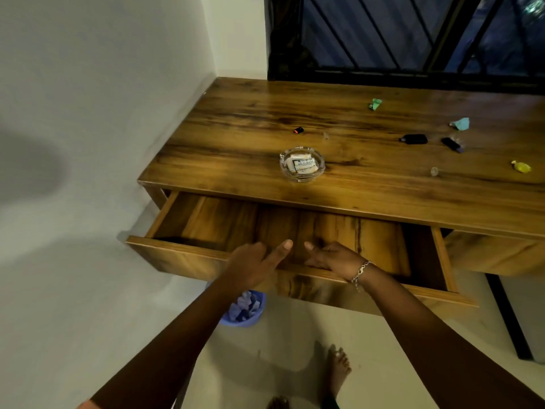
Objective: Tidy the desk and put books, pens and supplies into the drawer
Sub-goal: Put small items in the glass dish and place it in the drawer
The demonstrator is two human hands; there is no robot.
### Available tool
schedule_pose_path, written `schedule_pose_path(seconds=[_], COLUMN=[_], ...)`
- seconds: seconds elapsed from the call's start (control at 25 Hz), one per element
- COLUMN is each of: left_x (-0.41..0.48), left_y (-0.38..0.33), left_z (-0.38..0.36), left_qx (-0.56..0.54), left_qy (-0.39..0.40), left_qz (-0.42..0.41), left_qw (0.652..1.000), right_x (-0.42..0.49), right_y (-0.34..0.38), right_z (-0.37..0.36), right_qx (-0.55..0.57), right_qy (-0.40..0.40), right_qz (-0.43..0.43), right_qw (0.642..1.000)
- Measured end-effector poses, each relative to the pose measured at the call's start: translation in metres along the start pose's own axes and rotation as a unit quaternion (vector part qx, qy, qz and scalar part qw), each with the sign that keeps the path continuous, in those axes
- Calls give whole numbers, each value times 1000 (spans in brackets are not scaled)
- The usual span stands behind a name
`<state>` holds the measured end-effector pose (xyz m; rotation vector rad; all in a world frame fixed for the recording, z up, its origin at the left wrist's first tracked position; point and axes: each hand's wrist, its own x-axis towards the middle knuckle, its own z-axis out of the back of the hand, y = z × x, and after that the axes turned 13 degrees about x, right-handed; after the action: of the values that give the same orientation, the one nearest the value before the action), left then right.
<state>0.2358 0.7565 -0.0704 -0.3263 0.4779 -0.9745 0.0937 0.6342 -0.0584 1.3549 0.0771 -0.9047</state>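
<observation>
While left hand (253, 267) and right hand (330, 258) grip drawer (182, 258) front | ashtray (283, 169) packets (303, 166) (print unreadable)

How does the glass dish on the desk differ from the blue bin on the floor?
The glass dish is clear, shallow and sits on the desk; the blue bin is opaque and stands on the floor. The dish holds white packets; the bin holds bluish scraps. Both are round and open-topped.
</observation>
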Motion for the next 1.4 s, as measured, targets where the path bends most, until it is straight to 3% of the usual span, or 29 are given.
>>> schedule_pose_path(seconds=[0.28, 0.72, 0.8, 0.96, 1.08, 1.24, 1.4], left_x=[-57, -67, -58, -25, 18, 72, 110], left_y=[20, 36, 37, 25, 11, -15, -33], left_z=[4, -5, -5, 14, 32, 56, 65], left_qx=[-144, -108, -100, -18, 25, -91, -255], left_qy=[113, 151, 149, 80, 3, -24, 11], left_qz=[1, -46, -52, -107, -115, -88, -27], left_qw=[983, 982, 982, 991, 993, 992, 966], right_x=[-33, -48, -42, -6, 27, 85, 131], right_y=[-28, -39, -29, 11, 51, 93, 110], right_z=[-29, -42, -38, -10, 15, 48, 70], right_qx=[-5, 14, 8, -121, -200, -329, -390], right_qy=[58, 88, 96, -14, -116, -183, -139], right_qz=[-10, -1, 44, 179, 247, 253, 184], right_qw=[998, 996, 994, 976, 941, 891, 892])
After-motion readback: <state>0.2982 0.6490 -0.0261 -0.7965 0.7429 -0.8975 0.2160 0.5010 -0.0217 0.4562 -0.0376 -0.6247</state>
